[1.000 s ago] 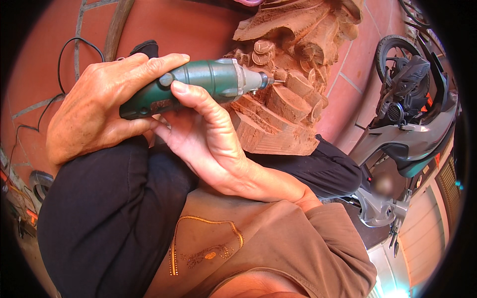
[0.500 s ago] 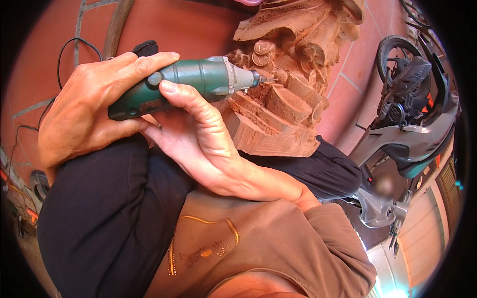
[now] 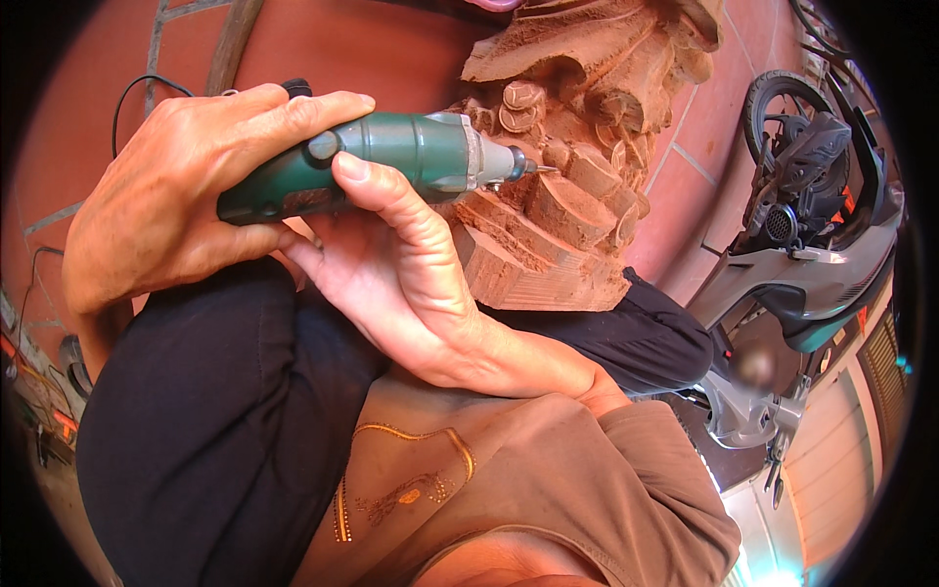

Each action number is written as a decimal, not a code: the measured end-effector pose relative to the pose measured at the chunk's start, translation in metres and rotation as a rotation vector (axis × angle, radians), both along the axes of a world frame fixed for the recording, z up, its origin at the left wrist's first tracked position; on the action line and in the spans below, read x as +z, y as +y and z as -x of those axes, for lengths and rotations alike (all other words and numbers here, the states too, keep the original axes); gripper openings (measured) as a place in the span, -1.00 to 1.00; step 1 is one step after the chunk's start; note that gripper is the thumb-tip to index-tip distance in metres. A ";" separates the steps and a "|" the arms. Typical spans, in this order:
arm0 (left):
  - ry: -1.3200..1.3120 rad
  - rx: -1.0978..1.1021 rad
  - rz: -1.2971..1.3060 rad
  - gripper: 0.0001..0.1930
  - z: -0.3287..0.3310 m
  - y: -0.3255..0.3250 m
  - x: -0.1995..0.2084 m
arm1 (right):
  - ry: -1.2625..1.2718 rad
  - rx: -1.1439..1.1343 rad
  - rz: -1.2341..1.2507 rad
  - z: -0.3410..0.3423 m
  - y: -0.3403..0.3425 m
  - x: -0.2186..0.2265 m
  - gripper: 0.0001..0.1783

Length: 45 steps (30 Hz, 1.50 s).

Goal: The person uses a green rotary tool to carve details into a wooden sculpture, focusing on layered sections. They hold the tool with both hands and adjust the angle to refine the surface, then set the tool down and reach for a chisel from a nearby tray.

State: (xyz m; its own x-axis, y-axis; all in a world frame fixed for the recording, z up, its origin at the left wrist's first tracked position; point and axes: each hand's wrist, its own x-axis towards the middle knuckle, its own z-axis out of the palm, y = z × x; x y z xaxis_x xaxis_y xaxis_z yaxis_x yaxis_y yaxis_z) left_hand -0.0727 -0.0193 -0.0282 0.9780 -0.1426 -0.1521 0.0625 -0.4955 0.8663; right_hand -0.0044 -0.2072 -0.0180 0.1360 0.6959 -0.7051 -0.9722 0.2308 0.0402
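Green rotary tool [image 3: 391,147] ran nearly level across the upper middle of the view, held in both hands, its metal nose [image 3: 494,161] and thin bit [image 3: 548,169] toward the right. The left hand [image 3: 176,196] was wrapped around its rear part from the left, the back of the hand up, index finger laid along the upper side and thumb underneath. The right hand [image 3: 406,293] came in from the right with its palm turned up, the thumb pressed to the near side of the body and the other fingers partly hidden beneath. The bit's tip was at the rounded blocks of a reddish-brown carving [image 3: 587,161]; whether it touched could not be told. Loose dust lay in the carving's hollows, and its near edge was just beside the dark trousers [image 3: 215,391]. Below the hands was a brown shirt [image 3: 558,460] with yellow trim. A grey scooter [image 3: 812,269] stood at the right, well apart from the carving. A black cable [image 3: 147,77] curved across the red tiled floor [image 3: 333,49] at the left, near a brown pole [image 3: 235,44]
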 end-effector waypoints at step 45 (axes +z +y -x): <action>-0.017 0.025 0.009 -0.08 0.009 0.006 -0.011 | 0.025 0.027 0.023 0.002 0.007 -0.004 -0.57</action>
State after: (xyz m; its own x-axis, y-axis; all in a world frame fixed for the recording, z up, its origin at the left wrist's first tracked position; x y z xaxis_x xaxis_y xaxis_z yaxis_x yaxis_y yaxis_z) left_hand -0.0822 -0.0137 -0.0393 0.9837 -0.1193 -0.1348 0.0604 -0.4865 0.8716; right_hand -0.0065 -0.2005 -0.0222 0.0995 0.6829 -0.7237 -0.9768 0.2056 0.0597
